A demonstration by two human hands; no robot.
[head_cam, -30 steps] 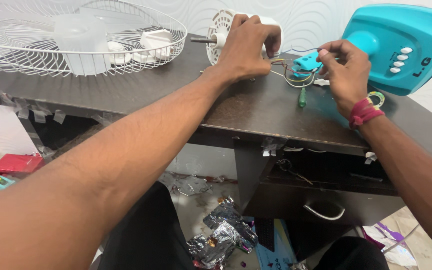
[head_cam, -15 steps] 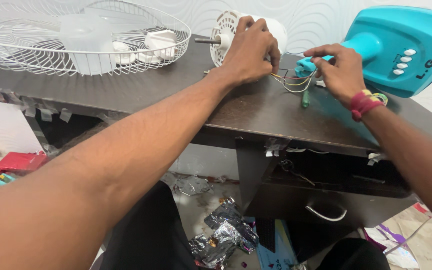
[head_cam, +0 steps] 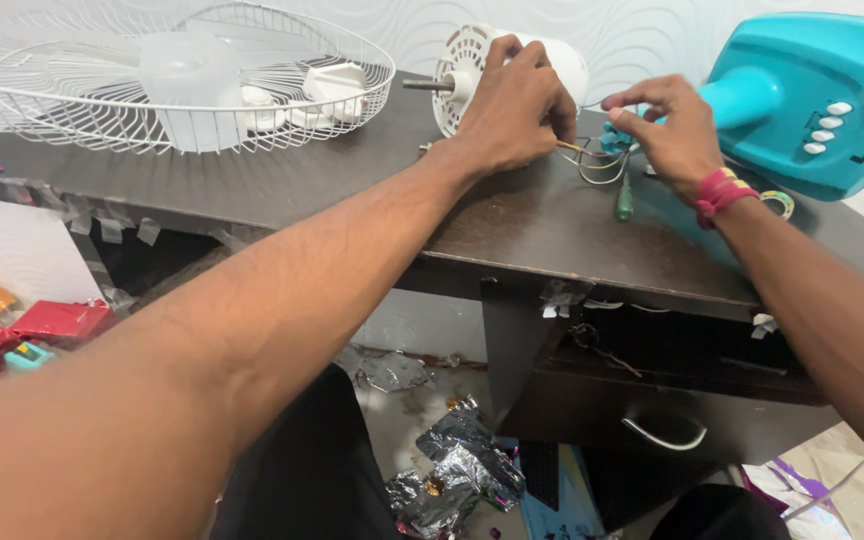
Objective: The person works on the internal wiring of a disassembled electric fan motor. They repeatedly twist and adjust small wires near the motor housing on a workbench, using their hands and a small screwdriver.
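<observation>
Bare forearms; red thread band (head_cam: 717, 190) on right wrist; dark trousers (head_cam: 302, 470).

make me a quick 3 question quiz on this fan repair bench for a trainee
1. True or false: the left hand rests on the white fan motor.
2. Which lies on the dark table beside the right hand? A) a hammer B) a green-handled screwdriver C) a cup
3. What sits at the table's far left end?

Key
1. True: its fingers curl over the motor housing.
2. B
3. The white wire fan guard, lying flat with the pale blades inside it.
</observation>
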